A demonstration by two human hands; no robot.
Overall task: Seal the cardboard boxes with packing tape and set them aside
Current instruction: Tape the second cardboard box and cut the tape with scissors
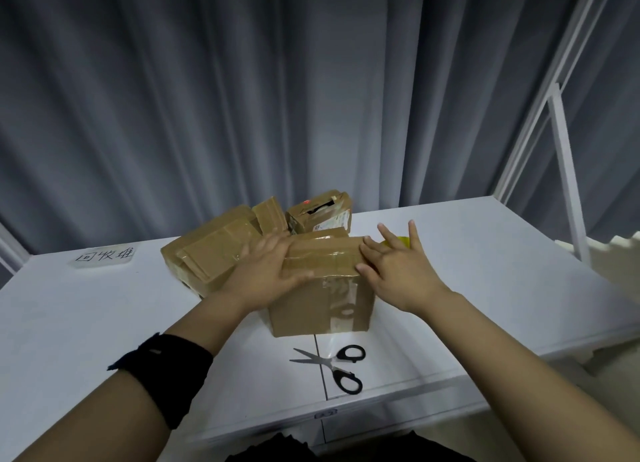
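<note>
Box (pixel 322 302) at table (pixel 485 253) centre, tape (pixel 322 259) across top. Left hand (pixel 266 271) and right hand (pixel 394 267) flat, fingers straight, gripping nothing, pressing the 2 tape ends. Judged best: rub outward, firmly, over both edges. Other boxes (pixel 211 250) crowding behind and left; roll (pixel 401 241) behind right hand; scissors (pixel 332 366) in front, blades apart.

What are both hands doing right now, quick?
Left hand: open, pressing flat on the box.
Right hand: open, fingers spread, touching the box's edge.
</note>
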